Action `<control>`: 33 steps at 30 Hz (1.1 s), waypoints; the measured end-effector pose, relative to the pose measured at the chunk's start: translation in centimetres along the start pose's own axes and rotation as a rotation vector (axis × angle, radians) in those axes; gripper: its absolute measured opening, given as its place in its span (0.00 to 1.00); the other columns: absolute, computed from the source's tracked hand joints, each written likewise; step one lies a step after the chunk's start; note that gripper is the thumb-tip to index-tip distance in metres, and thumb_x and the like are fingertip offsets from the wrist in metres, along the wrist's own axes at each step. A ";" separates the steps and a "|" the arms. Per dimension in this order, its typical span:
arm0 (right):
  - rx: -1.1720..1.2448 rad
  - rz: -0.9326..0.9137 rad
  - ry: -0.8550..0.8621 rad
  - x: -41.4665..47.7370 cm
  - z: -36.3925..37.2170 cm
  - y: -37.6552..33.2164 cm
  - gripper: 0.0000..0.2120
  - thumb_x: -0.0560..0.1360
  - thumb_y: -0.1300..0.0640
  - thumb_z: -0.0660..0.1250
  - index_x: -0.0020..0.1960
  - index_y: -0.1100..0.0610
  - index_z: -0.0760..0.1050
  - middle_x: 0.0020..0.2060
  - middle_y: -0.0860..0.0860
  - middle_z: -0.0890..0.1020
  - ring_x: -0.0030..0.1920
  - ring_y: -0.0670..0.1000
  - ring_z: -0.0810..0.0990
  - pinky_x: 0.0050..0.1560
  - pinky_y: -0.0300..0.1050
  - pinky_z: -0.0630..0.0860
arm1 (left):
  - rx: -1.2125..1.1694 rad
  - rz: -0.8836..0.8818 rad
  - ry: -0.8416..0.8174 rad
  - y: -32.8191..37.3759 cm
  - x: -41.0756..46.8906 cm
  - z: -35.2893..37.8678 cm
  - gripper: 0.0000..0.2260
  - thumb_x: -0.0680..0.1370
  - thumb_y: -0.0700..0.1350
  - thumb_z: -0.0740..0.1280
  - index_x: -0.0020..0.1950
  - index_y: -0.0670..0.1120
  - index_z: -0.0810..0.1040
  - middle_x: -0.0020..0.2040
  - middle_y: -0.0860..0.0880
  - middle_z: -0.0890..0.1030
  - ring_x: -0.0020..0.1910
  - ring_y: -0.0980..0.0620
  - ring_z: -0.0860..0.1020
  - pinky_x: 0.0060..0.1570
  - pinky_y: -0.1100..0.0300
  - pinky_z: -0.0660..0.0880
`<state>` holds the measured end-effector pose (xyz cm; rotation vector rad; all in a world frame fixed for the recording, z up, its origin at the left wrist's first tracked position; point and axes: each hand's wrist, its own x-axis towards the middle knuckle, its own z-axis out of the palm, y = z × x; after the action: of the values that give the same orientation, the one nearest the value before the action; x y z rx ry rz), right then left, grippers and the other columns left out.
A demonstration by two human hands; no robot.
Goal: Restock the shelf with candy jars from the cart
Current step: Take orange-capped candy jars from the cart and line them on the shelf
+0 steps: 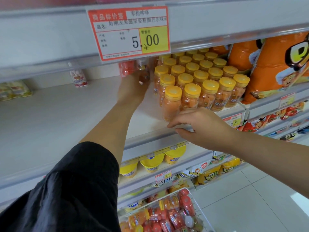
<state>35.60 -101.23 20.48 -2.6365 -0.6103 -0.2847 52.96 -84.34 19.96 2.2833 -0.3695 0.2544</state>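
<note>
Shop shelf (66, 114), white: yellow-lidded candy jars (197, 81) massed at 2 o'clock. Your left hand (133, 89) grips a jar (144, 76) at 12, beside red jars (127, 68). Your right hand (200, 126) at 3, fingers loose, holds nothing. Cart (197, 206) at 6, holding loose jars (167, 213).

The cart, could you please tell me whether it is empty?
No, the cart holds a heap of candy jars with red and orange lids.
</note>
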 end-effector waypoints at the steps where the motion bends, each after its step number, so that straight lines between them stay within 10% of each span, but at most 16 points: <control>1: 0.002 0.000 0.001 0.0 0.0 0.0 0.11 0.74 0.61 0.69 0.54 0.53 0.84 0.49 0.46 0.85 0.50 0.46 0.82 0.49 0.51 0.81 | 0.057 0.030 0.117 0.2 0.2 -0.5 0.11 0.80 0.45 0.64 0.60 0.51 0.80 0.52 0.51 0.81 0.50 0.49 0.79 0.49 0.56 0.75; 8: 0.018 0.003 0.008 0.0 0.0 0.2 0.10 0.74 0.61 0.71 0.54 0.53 0.84 0.49 0.46 0.86 0.49 0.47 0.83 0.48 0.47 0.81 | 0.560 0.163 0.196 1.0 5.0 -0.4 0.18 0.82 0.51 0.60 0.71 0.51 0.71 0.67 0.45 0.76 0.67 0.44 0.72 0.66 0.52 0.64; 19: 0.042 -0.001 0.033 -0.2 0.2 0.1 0.12 0.74 0.59 0.67 0.54 0.54 0.85 0.50 0.46 0.86 0.51 0.46 0.83 0.49 0.49 0.82 | 0.632 0.081 0.044 0.1 6.9 1.2 0.19 0.82 0.48 0.59 0.73 0.57 0.67 0.70 0.46 0.73 0.74 0.39 0.63 0.74 0.38 0.45; 33: 0.025 -0.008 0.048 -0.3 0.5 0.3 0.12 0.73 0.58 0.68 0.54 0.53 0.85 0.49 0.44 0.86 0.50 0.44 0.83 0.49 0.46 0.82 | 0.593 0.119 0.037 0.0 4.4 -0.9 0.18 0.82 0.50 0.59 0.72 0.59 0.70 0.68 0.46 0.75 0.72 0.40 0.66 0.74 0.40 0.46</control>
<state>35.55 -101.36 19.89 -2.5961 -0.6051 -0.3404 57.04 -84.53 21.88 2.8338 -0.4558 0.5231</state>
